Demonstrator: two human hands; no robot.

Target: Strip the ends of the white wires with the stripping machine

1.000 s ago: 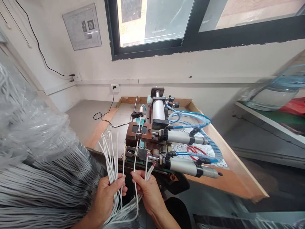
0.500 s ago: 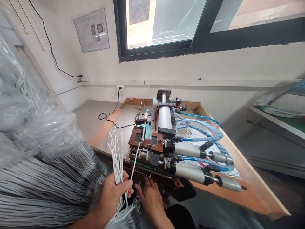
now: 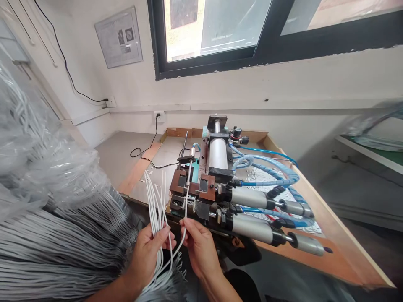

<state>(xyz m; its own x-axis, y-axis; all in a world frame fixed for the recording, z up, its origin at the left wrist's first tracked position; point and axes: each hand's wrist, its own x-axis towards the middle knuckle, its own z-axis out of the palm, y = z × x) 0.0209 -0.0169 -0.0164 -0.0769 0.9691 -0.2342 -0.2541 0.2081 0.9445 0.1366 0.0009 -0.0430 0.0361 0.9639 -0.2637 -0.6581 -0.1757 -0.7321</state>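
Note:
My left hand (image 3: pixel 151 247) is closed round a bunch of white cables (image 3: pixel 153 205), whose upper ends fan out above it. My right hand (image 3: pixel 200 247) pinches a single white cable (image 3: pixel 186 207) between thumb and fingertips, just right of the bunch. That cable's upper end stands in the gap between the brown jaw blocks (image 3: pixel 207 188) of a pneumatic machine (image 3: pixel 218 154). Its lower part curves down toward the cables below my left hand.
A large pile of grey cables (image 3: pixel 56 251), partly under clear plastic (image 3: pixel 69 167), fills the left side. Metal cylinders (image 3: pixel 252 226) and blue hoses (image 3: pixel 267 183) extend right over the wood-edged table (image 3: pixel 352 251). A black cord (image 3: pixel 147 159) lies behind.
My right hand has risen from below the table edge and taken hold of the single cable. This cable now stands more upright at the jaws, and my left thumb no longer holds it.

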